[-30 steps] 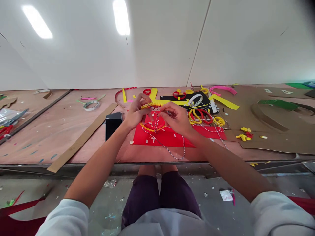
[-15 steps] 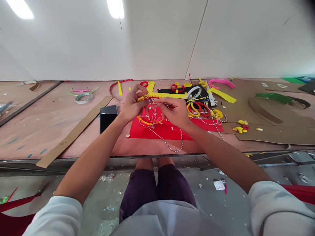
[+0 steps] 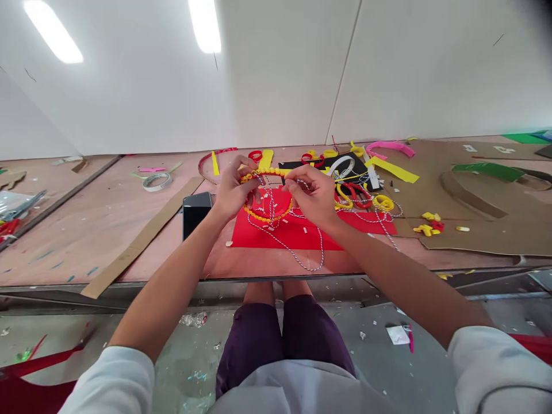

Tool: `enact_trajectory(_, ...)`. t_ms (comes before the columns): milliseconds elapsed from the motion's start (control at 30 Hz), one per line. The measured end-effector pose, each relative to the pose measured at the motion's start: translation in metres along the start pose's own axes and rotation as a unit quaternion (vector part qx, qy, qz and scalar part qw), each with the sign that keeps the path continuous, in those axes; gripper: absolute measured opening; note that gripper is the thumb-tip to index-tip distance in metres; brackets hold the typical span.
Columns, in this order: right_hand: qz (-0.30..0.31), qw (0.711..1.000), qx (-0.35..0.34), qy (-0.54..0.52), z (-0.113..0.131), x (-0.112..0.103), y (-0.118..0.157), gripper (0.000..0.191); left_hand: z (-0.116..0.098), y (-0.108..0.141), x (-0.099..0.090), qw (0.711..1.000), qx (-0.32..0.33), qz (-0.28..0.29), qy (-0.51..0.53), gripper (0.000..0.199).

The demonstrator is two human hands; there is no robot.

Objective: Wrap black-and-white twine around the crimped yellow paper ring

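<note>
A hoop with bumpy yellow trim is held up over a red sheet. My left hand grips its upper left edge, fingers curled over the trim. At the hoop's right side, my right hand is closed in a pinch; what lies between its fingertips is too small to make out. Striped white-and-dark cord crosses inside the hoop and loops down over the red sheet and off to the right. Small white scraps are scattered on the sheet.
On the left lie a black phone, a cardboard strip and a tape roll. Rightward are red and yellow paper rings, a yellow strip, and cardboard. A white wall rises behind the table.
My right hand has moved a little right, from inside the hoop's top to its right side. My left hand keeps its grip. The whole view has shifted slightly.
</note>
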State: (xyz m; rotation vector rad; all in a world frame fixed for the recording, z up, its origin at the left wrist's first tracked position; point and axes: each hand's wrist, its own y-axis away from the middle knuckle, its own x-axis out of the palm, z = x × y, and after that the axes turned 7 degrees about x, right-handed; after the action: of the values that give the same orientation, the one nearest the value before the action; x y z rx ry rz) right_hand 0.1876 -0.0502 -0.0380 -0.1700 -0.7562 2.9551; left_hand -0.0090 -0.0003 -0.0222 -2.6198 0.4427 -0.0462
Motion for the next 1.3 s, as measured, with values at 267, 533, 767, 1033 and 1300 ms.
enact_trajectory(267, 0.023, 0.999, 0.007, 0.023, -0.007, 0.001, -0.003, 0.011, 0.0, 0.0, -0.002, 1.0, -0.022, -0.005, 0.009, 0.035)
enact_trajectory(533, 0.054, 0.995, -0.02, 0.085, -0.012, 0.002, -0.001, 0.022, 0.0, 0.002, -0.001, 0.999, -0.033, -0.002, -0.005, 0.033)
enact_trajectory(767, 0.036, 0.996, -0.039, 0.074, -0.008, 0.0, -0.002, 0.021, -0.002, 0.002, -0.003, 0.999, -0.043, -0.001, -0.007, 0.044)
enact_trajectory(1033, 0.021, 0.996, -0.053, 0.065, -0.004, 0.001, -0.002, 0.015, -0.004, 0.003, -0.004, 0.999, -0.042, 0.009, 0.0, 0.039)
enact_trajectory(1300, 0.033, 0.997, -0.048, 0.056, -0.005, 0.0, -0.001, 0.011, -0.004, 0.002, -0.004, 1.0, 0.0, 0.019, 0.014, 0.028)
